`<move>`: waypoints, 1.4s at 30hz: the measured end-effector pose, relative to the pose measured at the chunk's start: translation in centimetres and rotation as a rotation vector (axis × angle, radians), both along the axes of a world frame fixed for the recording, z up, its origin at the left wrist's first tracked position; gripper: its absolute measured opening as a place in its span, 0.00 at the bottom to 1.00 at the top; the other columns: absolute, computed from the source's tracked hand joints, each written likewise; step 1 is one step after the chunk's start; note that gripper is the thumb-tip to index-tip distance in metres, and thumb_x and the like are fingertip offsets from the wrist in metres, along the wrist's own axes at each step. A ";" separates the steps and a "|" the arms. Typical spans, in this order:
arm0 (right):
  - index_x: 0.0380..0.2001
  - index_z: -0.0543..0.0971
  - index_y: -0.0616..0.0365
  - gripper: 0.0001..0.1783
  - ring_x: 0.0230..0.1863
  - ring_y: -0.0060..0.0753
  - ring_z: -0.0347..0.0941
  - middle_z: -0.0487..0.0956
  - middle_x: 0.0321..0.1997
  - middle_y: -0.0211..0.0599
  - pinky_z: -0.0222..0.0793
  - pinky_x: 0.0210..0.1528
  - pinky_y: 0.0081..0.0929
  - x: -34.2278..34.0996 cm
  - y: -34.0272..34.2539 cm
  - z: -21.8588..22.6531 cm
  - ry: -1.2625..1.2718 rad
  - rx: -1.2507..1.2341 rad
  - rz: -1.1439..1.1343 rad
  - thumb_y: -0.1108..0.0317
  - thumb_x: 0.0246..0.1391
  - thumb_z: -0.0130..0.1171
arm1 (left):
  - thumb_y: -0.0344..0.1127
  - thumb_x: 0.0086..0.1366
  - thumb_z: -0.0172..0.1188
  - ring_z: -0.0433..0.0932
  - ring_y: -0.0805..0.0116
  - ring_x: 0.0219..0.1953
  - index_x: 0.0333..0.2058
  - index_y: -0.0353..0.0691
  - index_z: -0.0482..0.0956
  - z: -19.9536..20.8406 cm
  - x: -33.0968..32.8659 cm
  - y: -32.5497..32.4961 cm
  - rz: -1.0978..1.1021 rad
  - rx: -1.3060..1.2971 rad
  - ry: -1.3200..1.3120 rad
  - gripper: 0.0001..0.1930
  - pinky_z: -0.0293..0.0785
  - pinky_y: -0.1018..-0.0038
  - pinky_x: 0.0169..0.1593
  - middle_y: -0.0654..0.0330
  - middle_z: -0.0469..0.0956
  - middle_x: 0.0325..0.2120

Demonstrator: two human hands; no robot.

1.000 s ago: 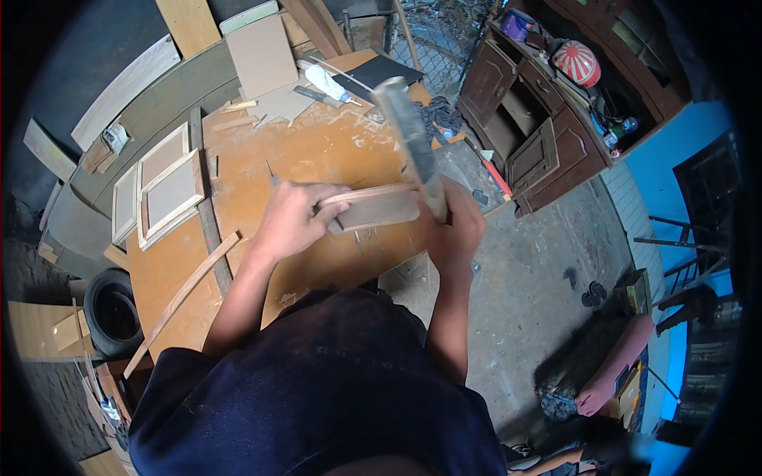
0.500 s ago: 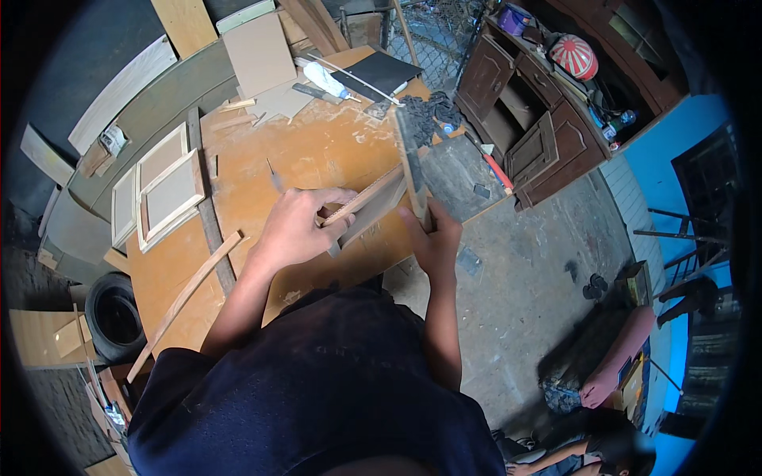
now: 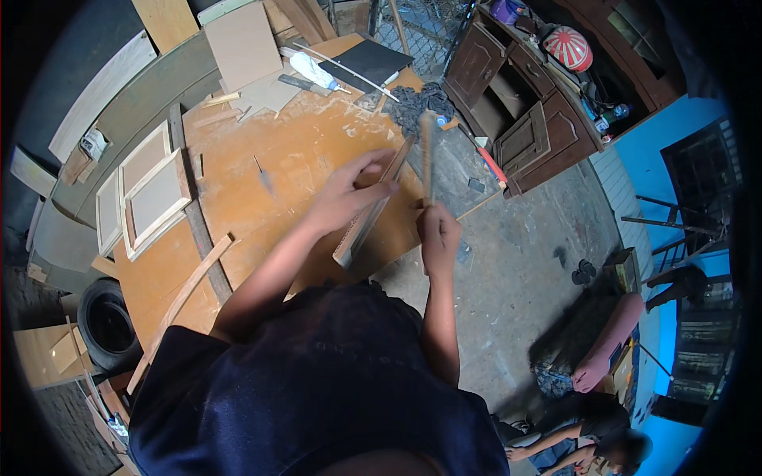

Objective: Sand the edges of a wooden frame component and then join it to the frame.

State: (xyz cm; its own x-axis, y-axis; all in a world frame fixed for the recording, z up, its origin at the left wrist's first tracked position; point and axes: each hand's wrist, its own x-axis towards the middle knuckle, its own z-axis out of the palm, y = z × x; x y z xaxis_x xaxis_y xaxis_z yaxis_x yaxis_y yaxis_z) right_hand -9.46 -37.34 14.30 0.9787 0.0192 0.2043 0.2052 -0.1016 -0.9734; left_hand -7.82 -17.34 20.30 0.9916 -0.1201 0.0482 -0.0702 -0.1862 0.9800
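My left hand (image 3: 349, 190) grips a flat piece of wood (image 3: 354, 240), seen nearly edge-on and tilted above the table; its fingers wrap its upper part. Closed round the lower end of a narrow, light brown strip (image 3: 426, 155) is my right hand (image 3: 439, 236). The strip stands out just right of the wood piece, blurred at its top; its exact kind does not show. Beneath both hands lies the orange-brown tabletop (image 3: 230, 174). On it, left of my hands, is a thin pointed tool (image 3: 259, 165).
Pale wooden frames with grey panels (image 3: 159, 198) lie at the table's left, by a dark bar (image 3: 208, 246) and a wood strip (image 3: 178, 311). A white bottle (image 3: 311, 70) and dark cloth (image 3: 425, 103) lie farther back. A brown cabinet (image 3: 556, 131) stands right; another person (image 3: 579, 432) sits lower right.
The wood piece has turned more upright and edge-on. My left hand has risen and shifted right along it. The strip in my right hand has swung nearer vertical. The view has shifted slightly.
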 end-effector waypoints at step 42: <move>0.23 0.74 0.61 0.11 0.27 0.57 0.72 0.75 0.25 0.49 0.66 0.30 0.49 5.0 -0.4 -2.2 -0.429 -0.611 -0.005 0.69 0.59 0.50 | 0.51 0.72 0.43 0.71 0.69 0.50 0.54 0.35 0.74 -0.6 -1.9 -3.3 0.132 -0.692 0.067 0.26 0.64 0.69 0.56 0.57 0.76 0.50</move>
State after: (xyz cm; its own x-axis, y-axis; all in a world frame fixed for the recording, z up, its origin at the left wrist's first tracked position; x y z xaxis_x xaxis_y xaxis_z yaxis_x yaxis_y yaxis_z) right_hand -4.50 -37.71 12.08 0.8156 0.2477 0.5230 0.5528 -0.6006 -0.5776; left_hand -9.75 -20.62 19.65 0.9993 0.0375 0.0088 -0.0257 0.4783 0.8778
